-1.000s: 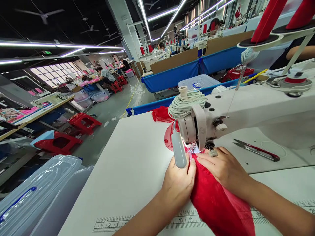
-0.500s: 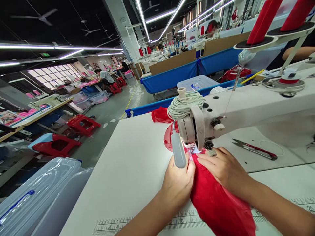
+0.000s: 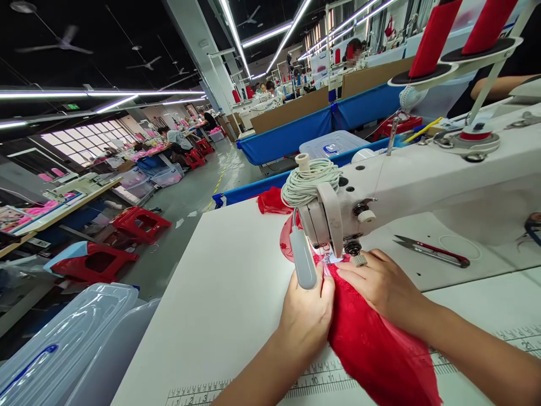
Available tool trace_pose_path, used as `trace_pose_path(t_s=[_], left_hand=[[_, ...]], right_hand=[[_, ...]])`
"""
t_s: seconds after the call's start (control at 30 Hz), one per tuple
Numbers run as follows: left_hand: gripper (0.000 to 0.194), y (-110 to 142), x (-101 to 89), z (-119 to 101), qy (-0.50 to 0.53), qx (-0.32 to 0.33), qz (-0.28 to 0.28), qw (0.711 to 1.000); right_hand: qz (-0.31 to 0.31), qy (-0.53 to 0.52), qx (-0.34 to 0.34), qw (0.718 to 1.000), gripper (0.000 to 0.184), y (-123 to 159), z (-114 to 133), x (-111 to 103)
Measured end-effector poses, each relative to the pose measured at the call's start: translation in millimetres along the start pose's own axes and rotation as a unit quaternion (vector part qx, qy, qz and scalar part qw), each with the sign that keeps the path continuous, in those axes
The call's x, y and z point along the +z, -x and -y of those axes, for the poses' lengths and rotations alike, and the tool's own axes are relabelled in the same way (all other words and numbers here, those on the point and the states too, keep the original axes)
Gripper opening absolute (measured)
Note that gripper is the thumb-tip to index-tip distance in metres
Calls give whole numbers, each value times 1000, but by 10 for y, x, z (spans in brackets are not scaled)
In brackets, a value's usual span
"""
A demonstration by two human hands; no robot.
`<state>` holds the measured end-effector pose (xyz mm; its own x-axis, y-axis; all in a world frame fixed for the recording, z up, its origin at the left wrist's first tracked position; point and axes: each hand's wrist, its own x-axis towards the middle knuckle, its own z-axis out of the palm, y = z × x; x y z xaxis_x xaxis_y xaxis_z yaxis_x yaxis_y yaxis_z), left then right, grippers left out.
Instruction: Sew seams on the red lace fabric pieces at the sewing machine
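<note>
Sheer red fabric runs under the needle area of a white sewing machine and hangs toward me over the table's front. My left hand is closed at the fabric's left edge, thumb and forefinger pinching it just before the presser foot. On the other side, my right hand lies on the fabric with its fingers stretched flat toward the foot; its thumb is hidden. A grey lamp hangs in front of my left fingertips and covers part of them. More red fabric lies behind the machine head.
Thread snips lie on the machine bed, right of my right hand. A printed ruler runs along the table's front. Clear plastic bins stand at the left, near red stools. Red thread cones stand above the machine.
The view has shifted slightly, so the machine and snips sit a little further left in the picture. Both hands keep nearly the same place on the fabric beside the presser foot.
</note>
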<state>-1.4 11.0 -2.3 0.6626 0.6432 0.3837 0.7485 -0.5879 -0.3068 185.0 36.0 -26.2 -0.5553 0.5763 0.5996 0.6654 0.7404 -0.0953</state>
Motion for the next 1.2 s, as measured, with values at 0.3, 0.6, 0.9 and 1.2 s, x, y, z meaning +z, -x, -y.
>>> trace_pose_path(t_s=[0.3, 0.6, 0.9, 1.2], left_hand=[[28, -24, -16, 2, -9, -11, 10, 1000], [29, -1, 11, 3, 8, -25, 6, 1000], [20, 36, 49, 72, 111, 17, -20, 993], [19, 64, 157, 100, 197, 2, 20, 980]], right_hand=[[2, 28, 0, 1000, 35, -20, -24, 11], [10, 38, -6, 999, 36, -20, -43, 30], [23, -16, -1, 1000, 33, 4, -84, 13], [10, -65, -14, 998, 32, 34, -27, -67]])
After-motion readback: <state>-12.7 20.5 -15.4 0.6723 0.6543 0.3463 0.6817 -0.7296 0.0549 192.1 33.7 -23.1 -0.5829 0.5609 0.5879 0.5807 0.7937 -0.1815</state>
